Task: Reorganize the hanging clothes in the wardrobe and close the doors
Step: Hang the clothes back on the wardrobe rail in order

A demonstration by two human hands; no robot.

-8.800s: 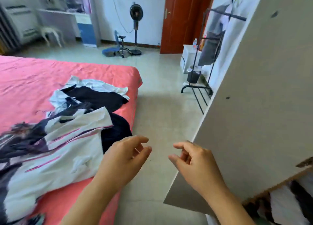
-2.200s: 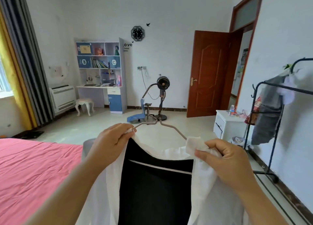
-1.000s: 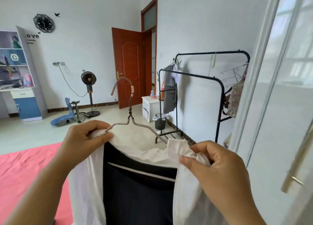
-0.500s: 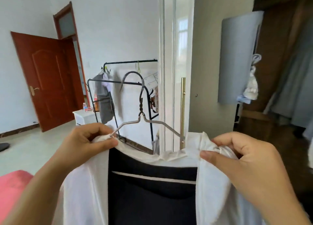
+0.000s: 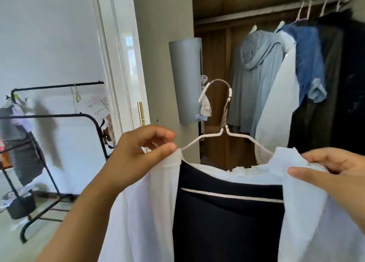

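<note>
Left hand (image 5: 138,155) pinching the left shoulder of a white garment (image 5: 142,212) between thumb and curled fingers, right where the wire hanger (image 5: 217,135) enters the cloth. Right hand (image 5: 339,175) gripping the garment's right shoulder, thumb laid over the white fabric, fingers tucked behind it. Garment held up at chest height in front of the open wardrobe (image 5: 213,50), a dark navy panel (image 5: 227,222) with a thin white stripe showing between the two white front edges. Hanger hook upright, above the collar and well below the wardrobe rail (image 5: 256,13), touching nothing. On the rail, hung side by side: a pale grey-blue hooded top (image 5: 254,64), a white shirt (image 5: 276,104), a blue denim shirt (image 5: 308,60) and dark clothes (image 5: 345,84) at the far right. White wardrobe door (image 5: 122,54) standing open to the left, a brass handle (image 5: 140,111) on its edge just above the left hand. A grey cylinder (image 5: 185,80) fixed to the wardrobe's side panel. Farther left, against the white wall, a black clothes rack (image 5: 49,115) carrying a grey garment (image 5: 21,143).
</note>
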